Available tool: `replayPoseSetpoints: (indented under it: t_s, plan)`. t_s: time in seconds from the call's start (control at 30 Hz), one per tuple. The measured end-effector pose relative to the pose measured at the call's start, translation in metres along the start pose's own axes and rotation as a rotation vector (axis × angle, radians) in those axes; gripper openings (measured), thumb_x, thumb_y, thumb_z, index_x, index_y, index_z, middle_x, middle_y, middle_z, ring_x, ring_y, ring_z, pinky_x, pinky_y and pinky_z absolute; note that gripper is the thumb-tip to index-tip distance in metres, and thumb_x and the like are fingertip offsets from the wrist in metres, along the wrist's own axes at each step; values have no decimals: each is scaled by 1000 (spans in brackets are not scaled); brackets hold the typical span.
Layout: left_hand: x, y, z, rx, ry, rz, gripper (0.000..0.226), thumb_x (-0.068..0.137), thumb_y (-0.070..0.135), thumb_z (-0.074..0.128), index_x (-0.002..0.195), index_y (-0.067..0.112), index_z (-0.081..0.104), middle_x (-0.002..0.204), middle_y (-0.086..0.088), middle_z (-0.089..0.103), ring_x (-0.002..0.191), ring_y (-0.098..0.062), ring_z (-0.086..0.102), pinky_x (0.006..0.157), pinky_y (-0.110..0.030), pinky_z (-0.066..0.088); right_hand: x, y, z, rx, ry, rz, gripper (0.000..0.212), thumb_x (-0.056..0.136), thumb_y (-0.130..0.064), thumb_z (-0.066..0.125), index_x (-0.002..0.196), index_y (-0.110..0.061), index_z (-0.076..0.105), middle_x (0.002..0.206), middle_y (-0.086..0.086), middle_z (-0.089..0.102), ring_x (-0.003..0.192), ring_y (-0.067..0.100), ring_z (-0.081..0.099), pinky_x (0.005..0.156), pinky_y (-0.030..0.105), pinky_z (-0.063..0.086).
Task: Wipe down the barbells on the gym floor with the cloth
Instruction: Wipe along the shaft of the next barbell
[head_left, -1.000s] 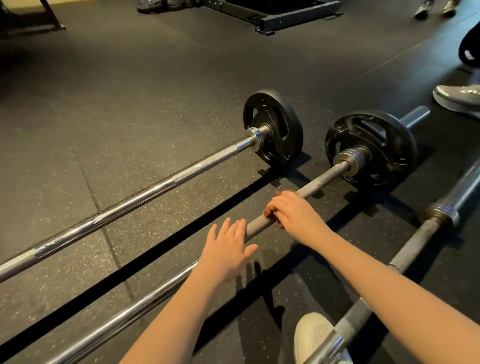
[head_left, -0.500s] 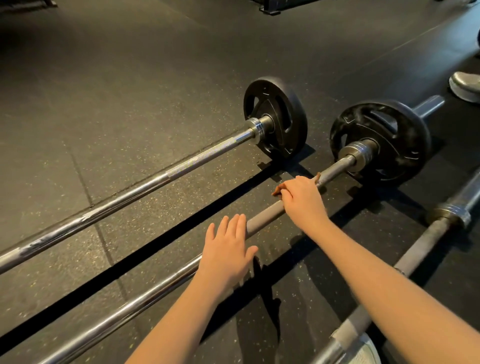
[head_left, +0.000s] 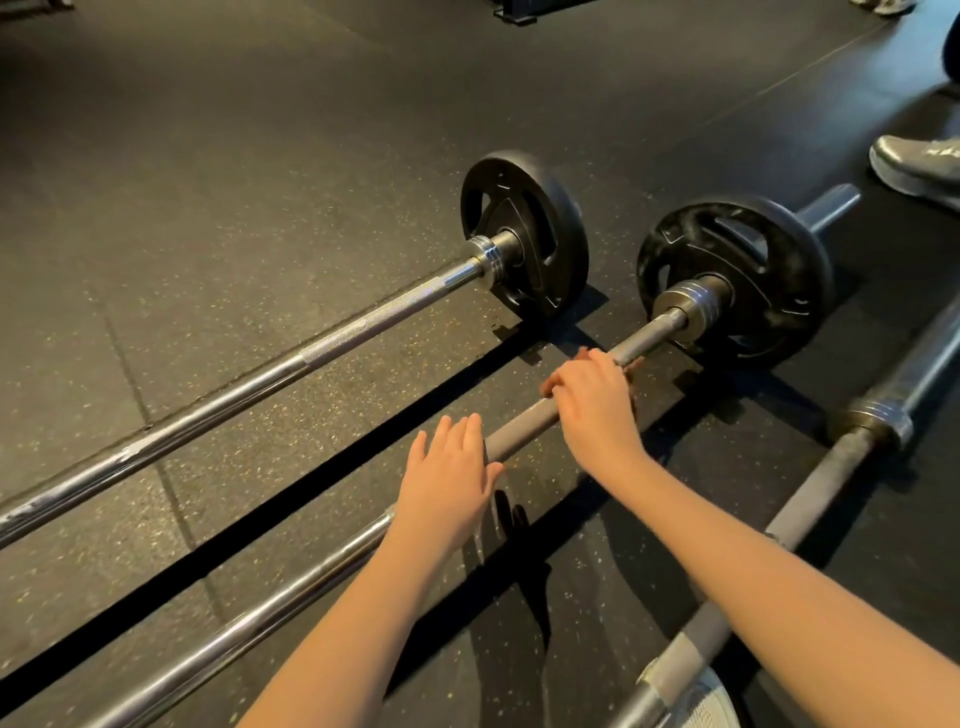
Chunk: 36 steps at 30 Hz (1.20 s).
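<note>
Since half a second ago my right hand (head_left: 592, 405) has slid further up the middle barbell (head_left: 524, 423), so it's now pretty near the collar (head_left: 691, 301) and the plate (head_left: 737, 275). My left hand (head_left: 447, 483) hasn't budged.

From the head cam: right hand's fingers are curled over the shaft with the cloth (head_left: 584, 355) wrapped under them. Only a brownish edge pokes out on the far side, and it's a bit blurred. Left hand lies flat on the same bar just behind, fingers straight and together, steadying it and holding nothing.

My guess is this stroke is almost out of shaft, so this end of the bar is about done. The far barbell (head_left: 363, 325) and the third barbell (head_left: 841, 467) on my right sit on the floor (head_left: 260, 156) with no hand on them. Can't tell whether they're wiped yet.
</note>
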<state>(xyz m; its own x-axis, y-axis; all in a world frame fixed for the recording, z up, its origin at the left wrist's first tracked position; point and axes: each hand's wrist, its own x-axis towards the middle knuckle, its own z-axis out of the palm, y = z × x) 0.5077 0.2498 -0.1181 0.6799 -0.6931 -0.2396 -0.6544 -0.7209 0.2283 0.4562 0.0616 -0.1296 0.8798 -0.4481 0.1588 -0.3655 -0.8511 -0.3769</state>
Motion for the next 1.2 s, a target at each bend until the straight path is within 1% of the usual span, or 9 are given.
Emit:
replayPoseSetpoints:
  t_s: [0.13,0.2,0.27,0.37,0.57,0.8,1.0,1.1,1.2]
  plan:
    - [-3,0,-1,-5,37,12,58,101,45,34,149,14,19,154,0,29,146,-21,17,119,-42,14,-8,6,-13,155,-239,-262,21,98,-17,49,111,-18,65,120,-2,59,133,17,37,113,37,30]
    - [-4,0,0,-3,57,17,54,101,45,35,146,16,24,151,2,32,143,-20,21,118,-42,14,17,22,-16,24,-308,-198,18,98,-20,51,104,-26,67,108,-5,62,116,12,50,107,37,41]
    - [-3,-1,1,1,63,13,53,100,46,36,144,17,26,149,3,34,142,-19,23,117,-42,15,32,25,-17,-35,-233,-58,22,99,-21,49,103,-28,69,103,-5,64,108,13,52,106,39,41]
    - [-2,0,1,5,70,3,52,100,46,36,142,17,29,146,4,37,139,-18,27,116,-43,17,9,-3,-3,34,4,93,21,97,-18,49,105,-18,69,111,-1,63,128,21,41,114,43,30]
    - [-6,2,0,18,69,-1,56,100,46,36,146,16,25,150,2,33,142,-19,23,116,-43,15,-5,3,-13,65,-263,-229,23,99,-18,48,113,-19,66,123,0,60,135,20,38,116,42,29]
    - [-1,0,1,29,98,-2,56,100,48,36,145,17,27,150,3,35,142,-18,25,116,-41,17,6,-9,4,127,-32,66,22,100,-21,45,107,-15,65,119,3,63,138,23,34,118,43,24]
    - [-5,-1,7,54,94,-2,58,99,51,34,146,18,25,151,4,34,143,-17,23,118,-40,18,13,24,-11,16,-201,-201,23,97,-24,48,110,-21,67,115,0,61,122,18,48,108,39,39]
    - [-3,-2,9,64,110,-7,54,98,51,34,142,20,29,147,6,38,140,-16,27,117,-40,19,46,42,-20,-22,-106,79,26,99,-25,46,107,-19,70,104,3,62,106,19,55,95,37,46]
    - [-2,0,9,66,110,-17,54,99,50,34,143,20,29,147,6,37,141,-16,25,117,-40,16,37,29,-11,-119,6,101,29,99,-27,44,101,-19,71,105,1,64,113,20,51,102,41,40]
